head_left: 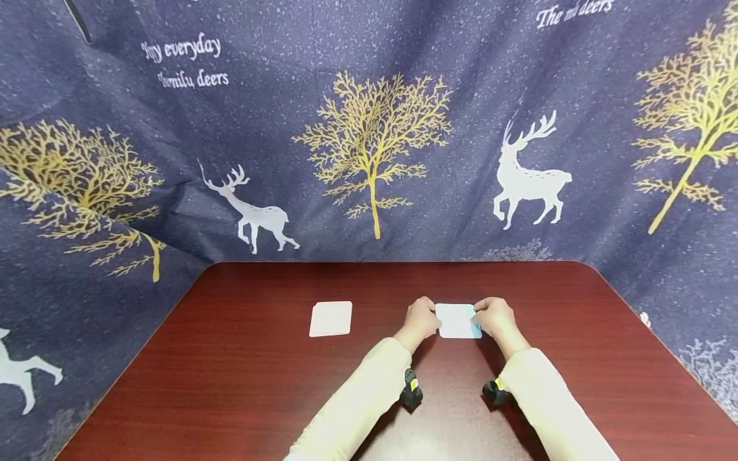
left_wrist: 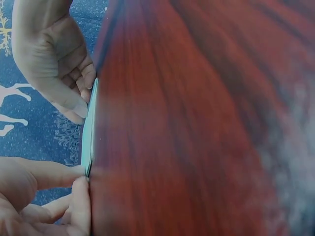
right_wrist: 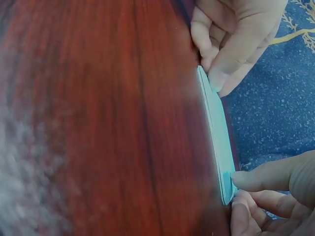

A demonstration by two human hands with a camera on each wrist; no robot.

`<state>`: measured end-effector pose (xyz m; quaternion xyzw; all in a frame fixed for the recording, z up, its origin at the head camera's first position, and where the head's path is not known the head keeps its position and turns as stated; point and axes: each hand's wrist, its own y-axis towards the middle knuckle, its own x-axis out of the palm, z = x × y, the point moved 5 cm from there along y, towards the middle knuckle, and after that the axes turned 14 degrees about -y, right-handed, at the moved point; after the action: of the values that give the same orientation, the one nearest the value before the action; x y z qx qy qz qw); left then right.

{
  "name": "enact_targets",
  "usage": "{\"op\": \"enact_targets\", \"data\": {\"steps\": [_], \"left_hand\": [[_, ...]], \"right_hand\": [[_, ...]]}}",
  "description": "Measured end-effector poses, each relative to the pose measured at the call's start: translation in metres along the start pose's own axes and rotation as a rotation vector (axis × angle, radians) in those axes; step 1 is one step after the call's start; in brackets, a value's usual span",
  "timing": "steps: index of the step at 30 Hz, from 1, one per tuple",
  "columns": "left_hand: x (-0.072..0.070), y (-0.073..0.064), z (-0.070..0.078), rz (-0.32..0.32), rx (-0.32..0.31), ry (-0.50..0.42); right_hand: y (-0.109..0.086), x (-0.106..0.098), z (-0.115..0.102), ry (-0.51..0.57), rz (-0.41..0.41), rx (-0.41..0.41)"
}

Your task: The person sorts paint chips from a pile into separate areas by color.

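A thin white card point(head_left: 455, 320) with a light-blue right edge lies at the table's middle right, between the two hands. In the wrist views its side shows as thin layers, like a small stack of cards point(right_wrist: 216, 132); how many I cannot tell. My left hand point(head_left: 422, 318) pinches its left edge between thumb and fingers. At the opposite edge, my right hand point(head_left: 496, 317) pinches it the same way, the thumb on the light-blue strip. Further left lies a second white card or small pile point(head_left: 331, 319), its edges slightly offset, touched by neither hand.
Under everything is a dark red wooden table point(head_left: 242, 384) with rounded far corners. A dark blue cloth point(head_left: 403, 38) printed with deer and golden trees hangs behind and beside it. Black wrist devices point(head_left: 411, 392) sit on both white sleeves.
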<state>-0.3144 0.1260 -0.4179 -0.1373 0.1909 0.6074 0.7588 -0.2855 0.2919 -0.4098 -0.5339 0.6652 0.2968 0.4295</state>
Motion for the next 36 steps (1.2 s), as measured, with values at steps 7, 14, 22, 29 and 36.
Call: {"op": "enact_targets", "data": {"steps": [7, 14, 22, 29, 36], "left_hand": [[-0.005, 0.002, 0.001, 0.013, 0.035, 0.076], [-0.009, 0.004, 0.0, -0.002, 0.009, 0.058], [-0.033, 0.004, 0.016, -0.004, 0.092, 0.002], [-0.056, 0.0, 0.028, -0.035, 0.19, 0.05], [-0.067, -0.009, 0.032, -0.075, 0.306, 0.166]], "right_hand": [[0.004, 0.002, -0.004, 0.008, -0.001, -0.002], [0.01, 0.001, -0.006, 0.021, -0.017, 0.006], [0.009, -0.008, -0.025, -0.016, 0.048, -0.103], [0.005, -0.01, -0.047, -0.071, 0.146, -0.264], [-0.004, -0.006, -0.056, -0.119, 0.197, -0.384]]}}
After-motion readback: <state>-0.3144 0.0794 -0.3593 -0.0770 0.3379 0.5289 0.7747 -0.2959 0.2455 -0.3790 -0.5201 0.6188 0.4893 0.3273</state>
